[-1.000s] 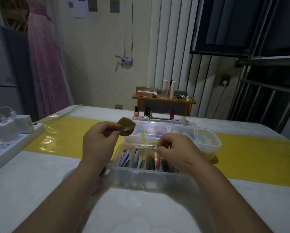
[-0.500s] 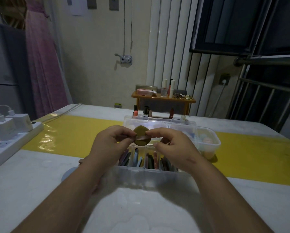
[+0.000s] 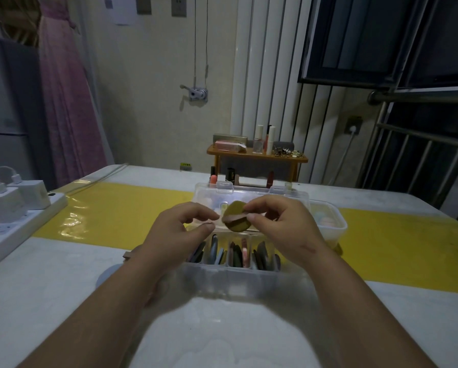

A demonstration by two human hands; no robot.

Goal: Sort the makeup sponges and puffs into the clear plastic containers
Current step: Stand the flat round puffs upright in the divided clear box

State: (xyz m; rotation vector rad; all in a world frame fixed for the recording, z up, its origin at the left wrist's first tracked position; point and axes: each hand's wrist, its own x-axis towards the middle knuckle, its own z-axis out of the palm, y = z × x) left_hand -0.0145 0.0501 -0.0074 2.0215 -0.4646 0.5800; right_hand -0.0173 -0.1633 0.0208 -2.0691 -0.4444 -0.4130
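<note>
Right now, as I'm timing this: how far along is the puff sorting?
Done: puffs stand in the front container's compartments. In hand: the right hand pinches an olive puff. Left: slotting it, plus possibly a round piece beside the left forearm.

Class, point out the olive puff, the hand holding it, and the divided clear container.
olive puff point(image 3: 235, 217), head view, on the pale band across its face.
right hand point(image 3: 286, 227), head view, back of the hand.
divided clear container point(image 3: 222, 274), head view, its near wall.

The surface point(image 3: 222, 341) lies open at 6 and 3 o'clock; power strip point(image 3: 10, 232) blocks 9 o'clock; clear plastic containers point(image 3: 238, 277) and wooden shelf point(image 3: 257, 154) crowd 12 o'clock.
</note>
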